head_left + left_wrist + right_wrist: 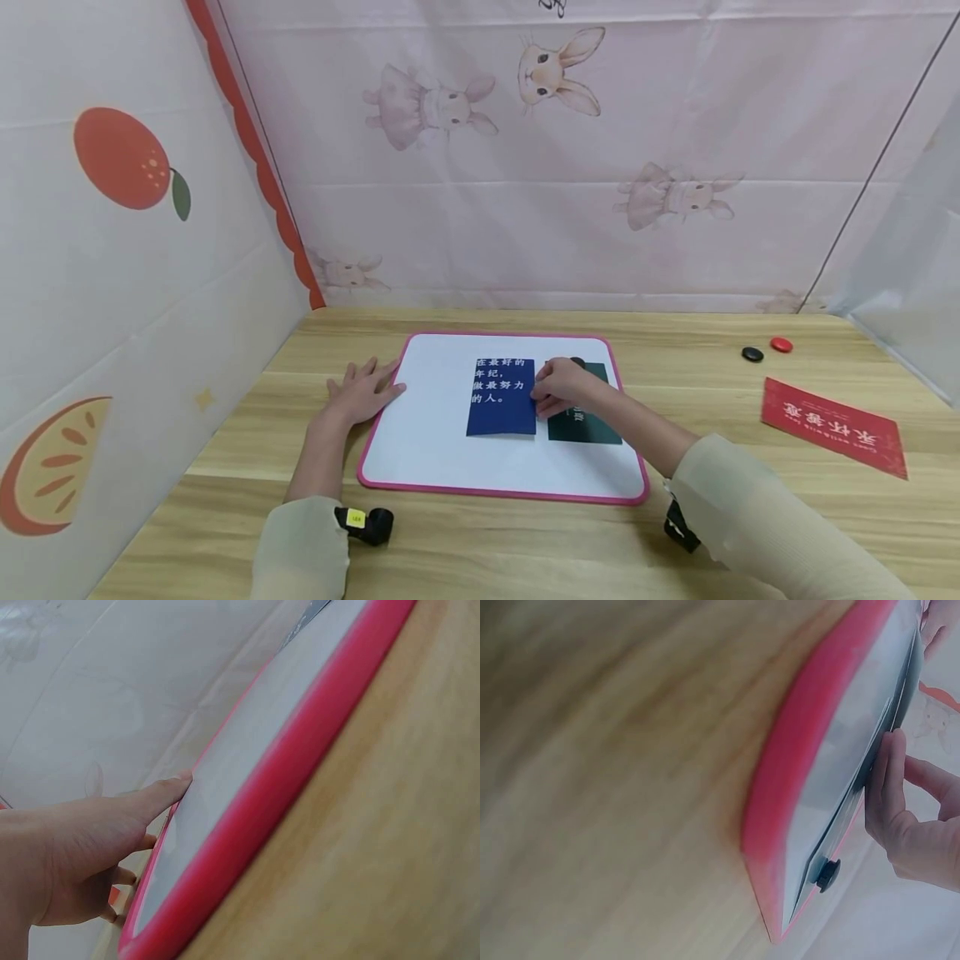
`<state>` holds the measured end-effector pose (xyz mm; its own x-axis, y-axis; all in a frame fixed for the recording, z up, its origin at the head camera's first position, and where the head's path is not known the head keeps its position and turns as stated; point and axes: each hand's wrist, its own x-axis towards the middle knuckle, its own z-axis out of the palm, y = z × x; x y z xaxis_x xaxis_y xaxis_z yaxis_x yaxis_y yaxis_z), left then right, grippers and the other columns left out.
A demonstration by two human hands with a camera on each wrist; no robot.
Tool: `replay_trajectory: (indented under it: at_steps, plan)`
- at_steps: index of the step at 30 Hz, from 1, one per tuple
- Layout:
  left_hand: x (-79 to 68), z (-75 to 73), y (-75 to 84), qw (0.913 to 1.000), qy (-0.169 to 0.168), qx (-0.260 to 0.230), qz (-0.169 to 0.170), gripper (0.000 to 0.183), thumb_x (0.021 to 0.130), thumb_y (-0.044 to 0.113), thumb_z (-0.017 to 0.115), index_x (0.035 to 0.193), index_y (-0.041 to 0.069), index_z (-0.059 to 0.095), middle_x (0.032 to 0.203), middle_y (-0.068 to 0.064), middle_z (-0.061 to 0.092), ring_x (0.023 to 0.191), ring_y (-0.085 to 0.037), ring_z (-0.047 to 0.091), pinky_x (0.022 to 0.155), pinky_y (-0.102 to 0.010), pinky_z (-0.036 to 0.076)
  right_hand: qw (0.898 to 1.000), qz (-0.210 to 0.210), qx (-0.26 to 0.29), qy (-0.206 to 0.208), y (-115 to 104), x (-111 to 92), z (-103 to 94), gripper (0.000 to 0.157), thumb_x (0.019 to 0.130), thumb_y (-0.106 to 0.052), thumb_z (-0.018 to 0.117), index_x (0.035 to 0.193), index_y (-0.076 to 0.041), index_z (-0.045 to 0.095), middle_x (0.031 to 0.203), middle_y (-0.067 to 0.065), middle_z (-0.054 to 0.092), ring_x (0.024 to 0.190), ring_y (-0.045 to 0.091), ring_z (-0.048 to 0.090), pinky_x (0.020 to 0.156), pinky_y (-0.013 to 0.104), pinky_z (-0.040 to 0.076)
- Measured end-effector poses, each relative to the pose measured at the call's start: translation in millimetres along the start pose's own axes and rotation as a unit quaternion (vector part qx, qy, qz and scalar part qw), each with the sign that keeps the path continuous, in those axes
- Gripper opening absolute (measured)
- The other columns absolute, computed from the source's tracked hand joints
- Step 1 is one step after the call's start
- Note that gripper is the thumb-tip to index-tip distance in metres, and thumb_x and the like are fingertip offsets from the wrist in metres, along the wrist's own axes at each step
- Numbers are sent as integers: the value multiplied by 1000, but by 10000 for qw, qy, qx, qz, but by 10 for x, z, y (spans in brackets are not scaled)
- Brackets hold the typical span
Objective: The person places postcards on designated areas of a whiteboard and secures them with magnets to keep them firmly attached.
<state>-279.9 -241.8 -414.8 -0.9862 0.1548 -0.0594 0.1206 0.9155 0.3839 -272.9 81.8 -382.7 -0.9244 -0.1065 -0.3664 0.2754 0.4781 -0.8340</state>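
Free whiteboard (pixel 435 425) left of blue card (pixel 501 415)

a home-like, fabric-walled nook; whether it really is a home cannot be told. in the head view, a creased pink rabbit-print cloth (pixel 555 208) hangs at twelve o'clock, a white fruit-print sheet (pixel 150 275) at nine, and a wood-grain tabletop (pixel 495 546) spreads at six.
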Motion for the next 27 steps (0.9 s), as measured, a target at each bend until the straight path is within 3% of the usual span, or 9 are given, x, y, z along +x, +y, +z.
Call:
replay_trajectory:
  at_steps: [16,27]
  plan:
    - [4,3,-2,10000,0,13,-22,64,93,49,42,146,14,27,146,-29,12,130,-52,-2,94,-70,-7,9998,-163,5,-146,-13,-83,-29,23,88,-2,59,107,4,48,86,18,60,68,25,64,62,32,54]
    - [20,11,-13,10000,-19,16,-5,65,93,50,41,146,14,27,146,-29,12,130,-52,-3,93,-70,-7,9985,-479,-147,-201,-68,-116,-227,22,89,-5,58,108,5,53,90,19,63,71,24,64,67,31,54]
